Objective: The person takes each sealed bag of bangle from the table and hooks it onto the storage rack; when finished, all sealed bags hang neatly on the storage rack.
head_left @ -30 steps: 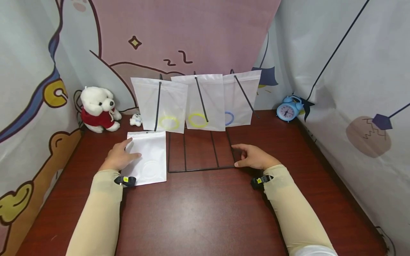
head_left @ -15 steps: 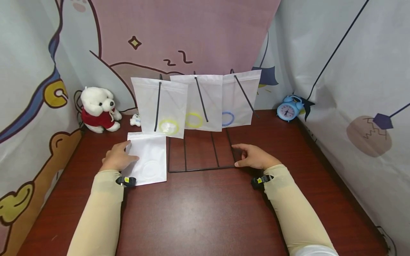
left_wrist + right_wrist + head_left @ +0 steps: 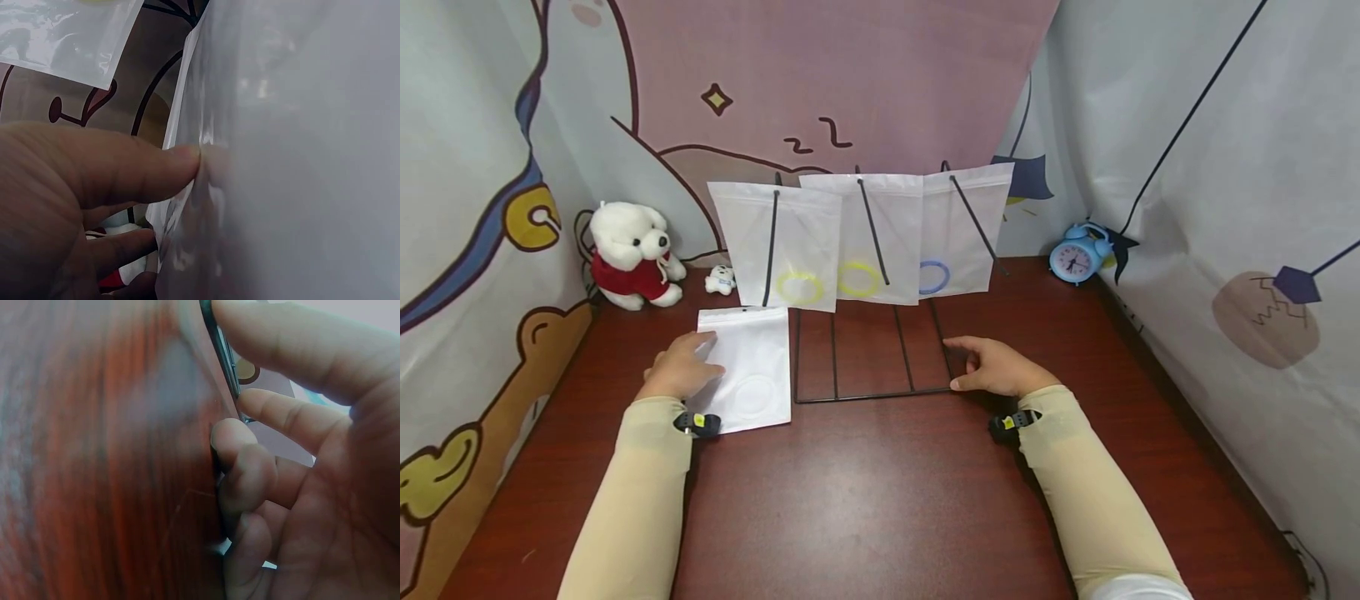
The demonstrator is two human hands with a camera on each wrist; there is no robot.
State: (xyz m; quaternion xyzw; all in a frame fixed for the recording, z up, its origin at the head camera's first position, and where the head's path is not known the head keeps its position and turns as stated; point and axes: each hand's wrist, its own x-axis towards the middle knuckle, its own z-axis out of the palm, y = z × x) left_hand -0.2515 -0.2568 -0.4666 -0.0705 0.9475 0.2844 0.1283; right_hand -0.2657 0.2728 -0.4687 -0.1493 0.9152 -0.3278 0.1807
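A white zip bag (image 3: 752, 358) with a round outline showing through it lies on the table at the rack's left. My left hand (image 3: 680, 367) pinches its left edge; in the left wrist view, the thumb (image 3: 150, 169) presses a crease in the plastic. At the right, my right hand (image 3: 1000, 367) holds the near right corner of a black wire rack (image 3: 872, 398) with thumb and index finger, the other fingers curled in. Three white bags hang on the rack's prongs: the left bag (image 3: 808, 237) and middle bag (image 3: 891, 242) hold yellow rings, the right bag (image 3: 962, 225) a blue one.
A white plush dog (image 3: 636, 254) in a red top and a small white figurine (image 3: 720, 281) sit at the back left. A blue alarm clock (image 3: 1075, 252) stands at the back right. Printed cloth walls (image 3: 865, 75) enclose the brown table (image 3: 865, 500).
The hanging bags swing slightly, the left one most. My left hand has shifted a little right at the flat bag's edge. The right hand stays in place on the rack.
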